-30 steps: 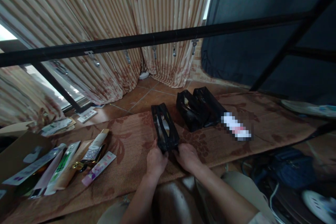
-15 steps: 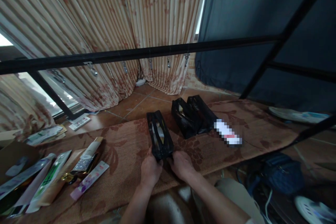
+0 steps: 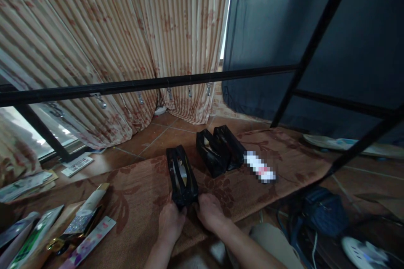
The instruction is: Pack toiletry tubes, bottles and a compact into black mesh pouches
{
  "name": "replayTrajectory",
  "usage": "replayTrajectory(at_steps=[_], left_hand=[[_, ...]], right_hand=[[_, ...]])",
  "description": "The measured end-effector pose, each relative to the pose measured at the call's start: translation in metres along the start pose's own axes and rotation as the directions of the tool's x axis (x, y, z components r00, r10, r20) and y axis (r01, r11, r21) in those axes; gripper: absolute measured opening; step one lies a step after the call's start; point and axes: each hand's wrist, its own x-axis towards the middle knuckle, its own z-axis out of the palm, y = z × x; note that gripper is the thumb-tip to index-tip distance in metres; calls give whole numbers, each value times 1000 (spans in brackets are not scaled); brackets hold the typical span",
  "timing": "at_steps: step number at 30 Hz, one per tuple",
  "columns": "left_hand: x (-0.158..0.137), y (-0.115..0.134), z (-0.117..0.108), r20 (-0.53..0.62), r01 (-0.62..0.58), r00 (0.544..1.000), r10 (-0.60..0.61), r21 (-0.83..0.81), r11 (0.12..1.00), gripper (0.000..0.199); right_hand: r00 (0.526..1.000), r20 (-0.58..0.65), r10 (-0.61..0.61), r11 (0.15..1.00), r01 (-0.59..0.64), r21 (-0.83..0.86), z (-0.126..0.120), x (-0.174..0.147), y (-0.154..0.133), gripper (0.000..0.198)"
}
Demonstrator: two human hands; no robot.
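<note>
A black zip pouch [image 3: 174, 178] with clear panels stands on the brown patterned cloth, its near end between my hands. Through its opening, several items show inside, too dim to name. My left hand [image 3: 172, 220] is closed on the near left corner of the pouch. At the near right corner, my right hand [image 3: 211, 212] has its fingers curled against the same pouch; the fingertips are partly hidden. Beyond my right hand lie two similar pouches, one with an open top [image 3: 212, 153] and a darker one [image 3: 229, 147] beside it.
Several tubes and boxes, among them a purple-and-white box [image 3: 91, 241], lie at the left. A blurred white item [image 3: 260, 167] is right of the pouches. A black metal rail [image 3: 151, 83] crosses in front of the curtains. A blue bag [image 3: 325, 210] and a white power strip [image 3: 362, 252] are low right.
The view has tilted up and shifted right, so everything sits lower and further left. Both hands remain at the near end of the same pouch.
</note>
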Motion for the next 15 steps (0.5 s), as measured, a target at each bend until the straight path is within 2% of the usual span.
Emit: replayTrajectory(at_steps=[9,15], left_hand=[[-1,5,-5,26,27,999,-28,46,999,34],[-1,8,-6,37,48,998,-52,95,994,27]], right_hand=[[1000,5,8,1000,-8,1,0,3,1,25],[1000,13,-20,1000,21,-15,0,4,2,28]])
